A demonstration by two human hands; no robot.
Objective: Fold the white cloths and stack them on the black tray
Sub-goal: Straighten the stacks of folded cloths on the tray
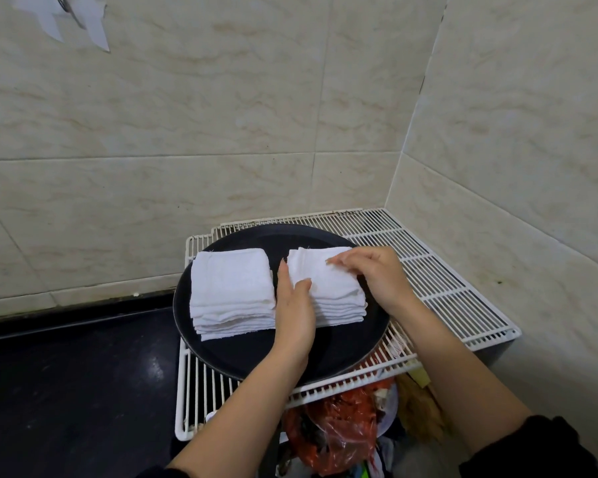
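Pressing the neat layered cloth stack point(337, 293), left hand point(294, 307) lies flat; right hand point(380, 277) curls, grip unclear.

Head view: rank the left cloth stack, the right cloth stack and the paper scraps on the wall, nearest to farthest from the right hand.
1. Right cloth stack, on the right half of the tray: the right hand rests on it.
2. Left cloth stack, on the tray's left half.
3. Paper scraps, high on the wall, far left.
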